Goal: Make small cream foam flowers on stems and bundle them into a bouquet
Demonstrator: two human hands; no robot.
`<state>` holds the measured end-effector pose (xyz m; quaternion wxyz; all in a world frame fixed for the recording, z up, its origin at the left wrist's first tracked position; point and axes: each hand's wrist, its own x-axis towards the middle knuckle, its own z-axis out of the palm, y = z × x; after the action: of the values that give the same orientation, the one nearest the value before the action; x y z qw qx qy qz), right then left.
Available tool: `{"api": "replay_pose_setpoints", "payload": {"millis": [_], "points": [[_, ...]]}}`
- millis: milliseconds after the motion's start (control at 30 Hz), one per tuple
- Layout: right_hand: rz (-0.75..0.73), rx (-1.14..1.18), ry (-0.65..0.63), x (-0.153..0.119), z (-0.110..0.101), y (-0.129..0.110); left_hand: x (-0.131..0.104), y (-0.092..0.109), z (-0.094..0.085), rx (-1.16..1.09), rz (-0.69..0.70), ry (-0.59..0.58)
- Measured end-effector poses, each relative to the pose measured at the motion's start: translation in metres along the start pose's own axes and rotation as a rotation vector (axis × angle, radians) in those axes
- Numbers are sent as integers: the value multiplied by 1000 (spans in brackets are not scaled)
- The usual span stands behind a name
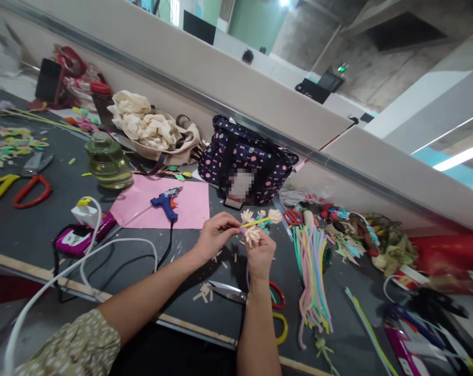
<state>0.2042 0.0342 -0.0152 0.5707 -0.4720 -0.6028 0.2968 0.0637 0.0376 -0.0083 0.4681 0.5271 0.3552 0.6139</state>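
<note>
My left hand (217, 235) is closed, thumb and fingertips pinched at the left end of a yellow stem (256, 223) with a bit of purple by it. My right hand (262, 255) is closed around the lower side of the same small bunch, its fingers partly hidden. Cream fluffy flowers (252, 235) sit between the two hands, and another cream bloom (274, 216) tops the stem's right end. Teal bits show behind them. Below, scissors (228, 291) with red and yellow handles lie partly under my right forearm, near cream scraps (203, 293).
A blue glue gun (166, 204) rests on pink paper (193, 201). A magenta power strip (80, 236) and white cable lie left. Pastel pipe cleaners (310, 277) lie right. Behind stand a dotted bag (213, 151) and a green-lidded jar (108, 162).
</note>
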Motion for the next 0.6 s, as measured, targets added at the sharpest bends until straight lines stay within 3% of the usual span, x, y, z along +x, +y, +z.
{"api": "replay_pose_setpoints", "payload": {"millis": [100,333,467,600], "points": [[3,2,29,-2,4,1,-3,2,-2,154,117,-12],[-13,-90,106,-4,11,-11,-3,-1,-2,183,135,12],[-61,-203,72,-4,10,-15,0,-2,-1,33,31,30],[-50,-252,59,-7,10,-14,2,-5,1,-244,-173,24]]}}
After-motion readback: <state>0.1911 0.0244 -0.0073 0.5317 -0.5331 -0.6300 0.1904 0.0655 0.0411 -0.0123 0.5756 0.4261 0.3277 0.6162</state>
